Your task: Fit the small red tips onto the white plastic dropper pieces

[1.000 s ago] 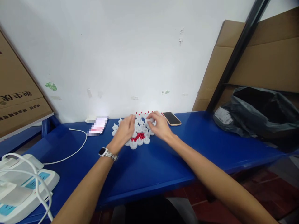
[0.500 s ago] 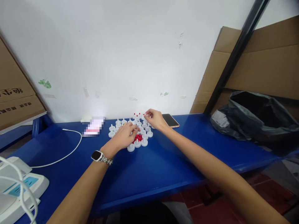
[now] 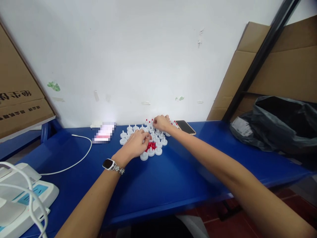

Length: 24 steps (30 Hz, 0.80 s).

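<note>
At the centre of the frame both hands were over a cluster of small white caps laid out on the blue table. The left hand, a wristwatch on its wrist, rested on the near left part of the cluster, fingers curled down with the fingertips at a small heap of red pieces in its middle; whether a piece was pinched between them could not be told at this distance. The right hand lay at the far edge of the cluster, close to the wall, fingers drawn together over the back row of caps, some of them red-tipped; it appeared to be gripping one, though the view was too small to confirm. Just right of that hand lay a phone. Left of the cluster lay a second, lit device, with a white cable curving away from it. A white machine occupied the lower left corner. A black bag sat at the right edge, with cardboard behind it.
</note>
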Tool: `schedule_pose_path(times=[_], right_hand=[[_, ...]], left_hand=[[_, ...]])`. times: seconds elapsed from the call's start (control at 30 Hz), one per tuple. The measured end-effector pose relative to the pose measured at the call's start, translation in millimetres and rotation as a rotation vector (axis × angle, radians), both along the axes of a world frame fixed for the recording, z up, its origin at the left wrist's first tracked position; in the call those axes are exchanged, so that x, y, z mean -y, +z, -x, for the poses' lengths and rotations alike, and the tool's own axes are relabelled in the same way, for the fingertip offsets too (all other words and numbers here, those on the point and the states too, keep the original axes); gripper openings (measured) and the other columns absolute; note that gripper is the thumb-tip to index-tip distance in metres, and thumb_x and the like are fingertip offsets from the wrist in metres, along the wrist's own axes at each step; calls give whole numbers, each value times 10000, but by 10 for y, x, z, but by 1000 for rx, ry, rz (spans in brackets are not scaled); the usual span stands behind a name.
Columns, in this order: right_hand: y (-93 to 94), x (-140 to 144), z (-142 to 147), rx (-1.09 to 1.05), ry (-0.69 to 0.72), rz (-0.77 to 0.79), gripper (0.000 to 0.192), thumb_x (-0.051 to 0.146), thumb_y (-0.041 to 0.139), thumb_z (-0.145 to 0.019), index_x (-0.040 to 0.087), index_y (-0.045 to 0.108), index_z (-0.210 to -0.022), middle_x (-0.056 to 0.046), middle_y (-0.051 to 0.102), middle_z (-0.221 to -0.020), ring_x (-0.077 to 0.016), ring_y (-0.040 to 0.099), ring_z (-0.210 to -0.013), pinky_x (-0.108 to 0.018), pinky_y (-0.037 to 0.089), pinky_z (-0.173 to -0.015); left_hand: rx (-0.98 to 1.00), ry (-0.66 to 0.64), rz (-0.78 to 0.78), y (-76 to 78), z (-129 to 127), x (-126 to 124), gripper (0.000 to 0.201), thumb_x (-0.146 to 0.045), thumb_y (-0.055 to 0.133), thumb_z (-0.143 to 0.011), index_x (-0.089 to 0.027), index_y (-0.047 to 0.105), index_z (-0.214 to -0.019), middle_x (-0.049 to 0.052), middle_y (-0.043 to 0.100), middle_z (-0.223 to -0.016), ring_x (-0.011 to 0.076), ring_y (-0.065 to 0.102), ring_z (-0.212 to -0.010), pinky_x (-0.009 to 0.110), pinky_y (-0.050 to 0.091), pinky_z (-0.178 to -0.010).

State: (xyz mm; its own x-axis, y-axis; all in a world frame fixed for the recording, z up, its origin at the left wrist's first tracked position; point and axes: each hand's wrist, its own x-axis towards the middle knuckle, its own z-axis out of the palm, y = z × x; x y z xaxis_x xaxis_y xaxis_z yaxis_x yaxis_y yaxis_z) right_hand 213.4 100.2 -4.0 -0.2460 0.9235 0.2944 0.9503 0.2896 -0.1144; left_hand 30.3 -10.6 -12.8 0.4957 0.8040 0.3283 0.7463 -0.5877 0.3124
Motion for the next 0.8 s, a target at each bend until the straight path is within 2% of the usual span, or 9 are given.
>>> schedule_pose_path(times=[0.17, 0.33, 0.53, 0.67, 0.73, 0.8], right_hand=[[38, -39, -14, 29, 16, 22, 192, 257, 579, -799, 186, 742, -872, -118, 737, -934, -267, 626, -965, -440, 290, -957], [51, -116, 82, 3, -11, -32, 284, 386, 595, -818, 185, 738, -957, -146, 727, -991, -329, 562, -1098, -461, 304, -958], [-15, -206, 269, -36, -51, -19, 227, 284, 591, -816, 156, 742, -925, -162, 714, -1020, -314, 557, -1094, -433, 338, -940], [55, -34, 228, -138, -28, -117, 227, 308, 536, -865, 175, 712, -916, -131, 702, -1039, -287, 565, -1068, -417, 369, -920], [103, 154, 151, -271, 40, -213, 209, 299, 519, -875, 176, 677, -933, -111, 698, -1026, -249, 600, -982, -372, 407, -863], [121, 393, 67, -433, 142, -239, 186, 266, 503, -880, 187, 634, -987, -70, 703, -976, -190, 628, -837, -309, 433, -759]], left_hand=[[6, 7, -27, -14, -1, -12, 337, -312, 377, -956, -204, 697, -951, 103, 586, -922, 279, 545, -937, 442, 444, -849], [3, 15, -29, -3, 6, -12, 341, -299, 364, -961, -206, 692, -946, 100, 589, -922, 268, 557, -918, 436, 445, -852], [-11, 40, -28, 3, 38, -22, 338, -296, 357, -966, -205, 683, -962, 98, 591, -916, 265, 561, -924, 437, 440, -867], [-20, 47, -56, 24, 59, -22, 339, -288, 351, -970, -206, 680, -965, 93, 598, -920, 262, 562, -924, 428, 437, -858], [-7, 54, -81, 56, 58, -5, 338, -286, 346, -975, -201, 672, -978, 91, 600, -919, 260, 562, -919, 422, 434, -848], [30, 74, -112, 105, 43, 30, 333, -316, 347, -985, -195, 657, -996, 87, 602, -911, 257, 562, -900, 413, 433, -829]])
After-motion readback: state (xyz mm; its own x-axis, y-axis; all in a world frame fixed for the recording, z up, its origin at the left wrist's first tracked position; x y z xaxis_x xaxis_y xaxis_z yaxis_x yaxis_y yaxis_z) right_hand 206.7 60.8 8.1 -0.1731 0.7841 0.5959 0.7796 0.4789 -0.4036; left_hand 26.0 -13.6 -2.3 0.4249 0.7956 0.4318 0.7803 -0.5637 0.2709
